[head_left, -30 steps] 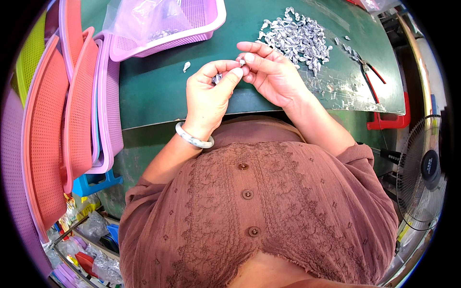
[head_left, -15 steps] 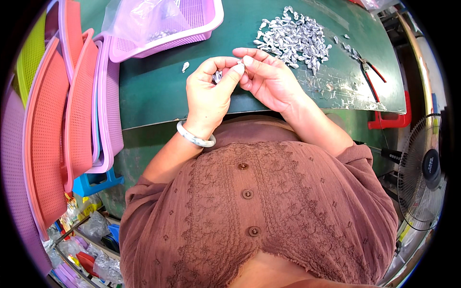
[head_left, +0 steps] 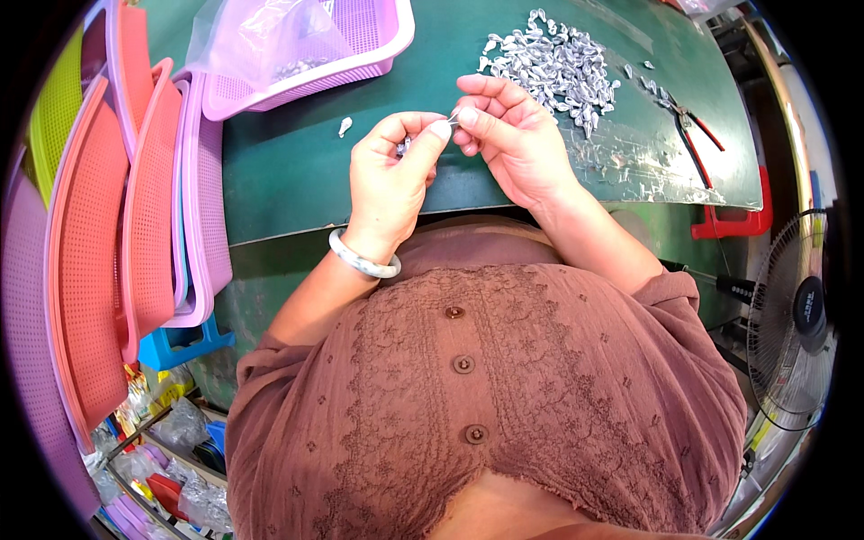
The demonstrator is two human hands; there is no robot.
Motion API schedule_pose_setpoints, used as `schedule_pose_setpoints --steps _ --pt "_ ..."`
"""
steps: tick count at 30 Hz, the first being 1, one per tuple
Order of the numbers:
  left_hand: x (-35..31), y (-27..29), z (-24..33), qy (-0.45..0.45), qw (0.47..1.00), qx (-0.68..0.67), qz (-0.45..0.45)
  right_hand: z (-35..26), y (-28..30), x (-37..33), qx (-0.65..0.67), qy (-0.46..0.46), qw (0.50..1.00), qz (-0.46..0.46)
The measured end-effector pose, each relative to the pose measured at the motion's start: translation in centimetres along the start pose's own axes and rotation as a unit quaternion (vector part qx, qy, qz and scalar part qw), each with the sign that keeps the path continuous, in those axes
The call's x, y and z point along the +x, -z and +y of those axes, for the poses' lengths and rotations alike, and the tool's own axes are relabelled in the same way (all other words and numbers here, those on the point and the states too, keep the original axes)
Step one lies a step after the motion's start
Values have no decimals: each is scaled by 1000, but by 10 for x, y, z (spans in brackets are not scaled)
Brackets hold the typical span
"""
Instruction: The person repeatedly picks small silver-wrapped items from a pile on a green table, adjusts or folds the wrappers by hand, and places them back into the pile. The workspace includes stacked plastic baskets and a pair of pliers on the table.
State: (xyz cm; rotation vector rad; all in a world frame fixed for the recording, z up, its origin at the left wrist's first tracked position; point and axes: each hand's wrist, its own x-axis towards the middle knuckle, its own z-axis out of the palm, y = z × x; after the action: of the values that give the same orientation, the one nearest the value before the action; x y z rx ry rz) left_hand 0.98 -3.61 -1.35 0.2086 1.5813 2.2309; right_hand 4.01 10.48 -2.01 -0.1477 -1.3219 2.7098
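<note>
My left hand (head_left: 389, 175) is closed over the near part of the table, with small silvery pieces (head_left: 403, 145) partly showing inside its curled fingers. Its thumb and forefinger pinch one end of a thin, shiny strand-like piece (head_left: 454, 116), too small to name surely. The thumb and forefinger of my right hand (head_left: 517, 139) pinch the other end, while its remaining fingers curl loosely. Beyond the right hand spreads a pile of small silver leaf-shaped metal pieces (head_left: 571, 76). One single silver piece (head_left: 346, 127) lies left of my left hand.
Red-handled pliers (head_left: 691, 126) lie on the green table (head_left: 297, 180) at the right, near a few loose pieces. A purple basket (head_left: 369, 63) with a clear bag stands at the back left. Stacked baskets (head_left: 90, 252) crowd the left side; a fan (head_left: 796, 310) stands far right.
My right hand has drawn slightly to the right, away from the left. A thin shiny strand now shows between the fingertips. The left hand has barely moved.
</note>
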Motion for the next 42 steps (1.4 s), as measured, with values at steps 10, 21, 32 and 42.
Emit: schedule_pose_setpoints --steps 10,21,32,42 --pt "1 0 1 24 1000 -12 -2 -3 0 -2 16 5 1000 -22" --pt "0 0 2 23 1000 0 -6 -7 0 -5 -16 18 999 -39" --pt "2 3 -1 53 998 -34 -16 -6 -4 -9 -123 96 985 -80" --pt "1 3 -2 -30 999 25 -8 -4 -3 -10 -189 117 973 -67"
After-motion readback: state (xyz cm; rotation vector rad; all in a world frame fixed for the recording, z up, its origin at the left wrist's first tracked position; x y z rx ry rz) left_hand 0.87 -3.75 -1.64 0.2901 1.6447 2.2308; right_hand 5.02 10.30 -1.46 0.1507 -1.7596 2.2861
